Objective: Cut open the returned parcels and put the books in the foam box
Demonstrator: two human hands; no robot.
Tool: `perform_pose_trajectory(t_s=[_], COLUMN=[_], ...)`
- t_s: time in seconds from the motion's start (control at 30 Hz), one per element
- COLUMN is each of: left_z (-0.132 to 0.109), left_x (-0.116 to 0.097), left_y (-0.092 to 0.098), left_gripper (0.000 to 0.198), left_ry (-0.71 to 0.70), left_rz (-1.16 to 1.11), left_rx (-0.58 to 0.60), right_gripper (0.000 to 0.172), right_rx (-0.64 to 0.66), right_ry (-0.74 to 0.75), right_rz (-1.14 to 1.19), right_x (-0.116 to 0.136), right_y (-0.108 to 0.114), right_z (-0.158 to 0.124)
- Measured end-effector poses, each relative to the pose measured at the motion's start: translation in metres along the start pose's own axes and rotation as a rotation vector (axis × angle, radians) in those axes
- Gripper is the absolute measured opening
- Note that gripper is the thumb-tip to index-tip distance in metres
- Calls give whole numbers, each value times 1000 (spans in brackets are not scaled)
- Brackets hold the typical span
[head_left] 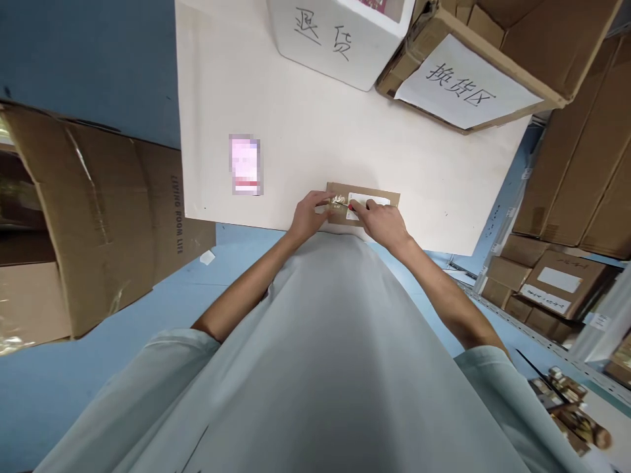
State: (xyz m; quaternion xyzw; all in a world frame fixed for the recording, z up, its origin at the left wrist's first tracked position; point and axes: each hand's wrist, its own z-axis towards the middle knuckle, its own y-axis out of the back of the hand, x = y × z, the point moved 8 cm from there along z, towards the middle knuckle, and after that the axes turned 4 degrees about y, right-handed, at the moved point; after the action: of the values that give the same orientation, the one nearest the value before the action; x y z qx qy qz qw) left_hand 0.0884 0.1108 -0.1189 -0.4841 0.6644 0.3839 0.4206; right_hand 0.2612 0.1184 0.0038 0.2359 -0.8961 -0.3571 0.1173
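Note:
A small brown cardboard parcel [379,196] with a white label lies at the near edge of the white table [305,125]. My left hand [308,215] rests its curled fingers on the parcel's left end, where clear tape shines. My right hand [382,220] is closed on a small red-tipped tool [351,207], too small to name, whose tip touches the parcel's top near the label.
A blurred pink card [245,164] lies on the table to the left. A white foam box [340,36] and an open cardboard box with a paper sign [463,82] stand at the back. A big carton [93,217] sits left; stacked cartons [572,171] fill the right.

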Motion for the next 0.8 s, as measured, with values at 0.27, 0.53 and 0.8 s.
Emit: perform_pose_trajectory(t_s=[0.27, 0.53, 0.8], left_z=[4, 0, 2], left_x=[4, -2, 6], left_y=[-3, -2, 1], left_gripper=[38, 37, 43], left_ry=[4, 9, 60], left_rz=[-45, -31, -35], left_rx=[-20, 0, -29], right_gripper=[66, 67, 63], right_rx=[93, 66, 29], right_ry=[108, 100, 58], right_rz=[-129, -134, -110], right_x=[10, 13, -9], right_y=[11, 8, -8], right_z=[17, 16, 4])
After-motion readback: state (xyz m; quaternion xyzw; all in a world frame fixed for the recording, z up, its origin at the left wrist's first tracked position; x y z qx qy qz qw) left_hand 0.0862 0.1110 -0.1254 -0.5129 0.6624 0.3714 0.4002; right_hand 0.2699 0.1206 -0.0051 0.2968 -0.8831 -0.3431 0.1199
